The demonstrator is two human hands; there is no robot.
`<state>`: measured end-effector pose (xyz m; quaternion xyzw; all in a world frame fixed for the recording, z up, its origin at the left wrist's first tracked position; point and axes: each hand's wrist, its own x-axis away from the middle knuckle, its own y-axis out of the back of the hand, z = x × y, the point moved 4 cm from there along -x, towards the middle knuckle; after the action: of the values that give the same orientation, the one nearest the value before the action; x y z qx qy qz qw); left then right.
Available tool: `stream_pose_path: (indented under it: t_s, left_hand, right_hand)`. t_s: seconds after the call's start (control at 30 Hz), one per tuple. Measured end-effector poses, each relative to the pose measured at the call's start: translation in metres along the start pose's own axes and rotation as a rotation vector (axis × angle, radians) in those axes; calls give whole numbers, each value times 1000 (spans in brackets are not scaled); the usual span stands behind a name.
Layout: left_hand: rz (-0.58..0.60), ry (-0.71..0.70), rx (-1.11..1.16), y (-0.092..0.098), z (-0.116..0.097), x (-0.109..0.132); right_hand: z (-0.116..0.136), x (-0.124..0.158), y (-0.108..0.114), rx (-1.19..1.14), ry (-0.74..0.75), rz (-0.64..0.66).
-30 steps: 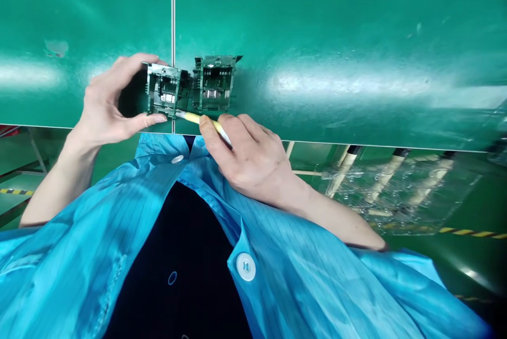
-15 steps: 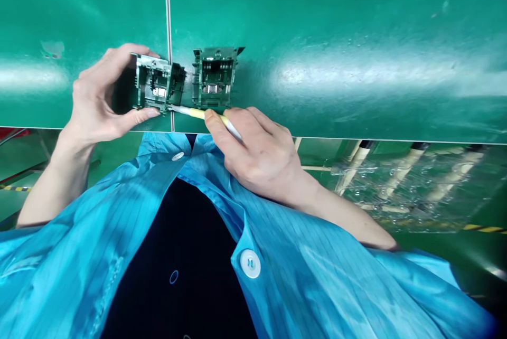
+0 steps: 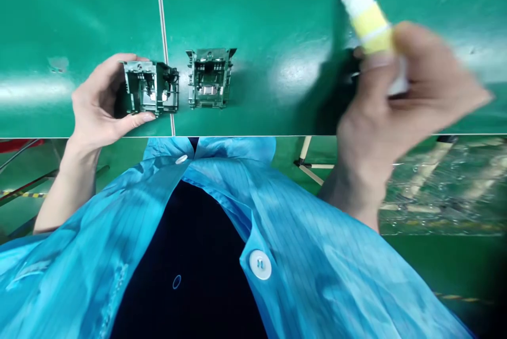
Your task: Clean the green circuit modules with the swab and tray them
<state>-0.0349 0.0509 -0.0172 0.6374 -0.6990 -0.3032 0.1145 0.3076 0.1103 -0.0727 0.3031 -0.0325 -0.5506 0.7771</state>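
Note:
My left hand (image 3: 97, 104) has its thumb and fingers around a dark green plastic housing (image 3: 150, 88) with open cavities and small shiny metal parts inside. Just right of it, apart from both hands, a similar dark housing (image 3: 209, 80) stands on the green table. Raised over the right part of the table, my right hand (image 3: 396, 85) is closed on a white-and-yellow pen-like tool (image 3: 366, 14). Motion blurs this hand, and the tool's white end points up and left. Its exact kind cannot be made out.
The green tabletop (image 3: 257, 6) has a pale seam (image 3: 160, 6) running away behind the held housing. Its front edge lies close to my blue jacket (image 3: 297, 212). Below the edge at right, a rack of cream-coloured tubes (image 3: 425, 172) holds clear plastic.
My right hand has swung right and up with the pen-like tool, away from the held housing. My left hand keeps its grip, and its housing is turned slightly.

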Motion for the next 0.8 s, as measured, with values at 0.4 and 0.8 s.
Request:
stream_pose_path:
  t_s: [0.4, 0.8]
  left_hand:
    - [-26, 58, -38, -7, -11, 12]
    - [-25, -15, -128, -23, -36, 15]
  right_hand:
    - [66, -32, -67, -152, 69, 325]
    - [80, -21, -60, -131, 156, 274]
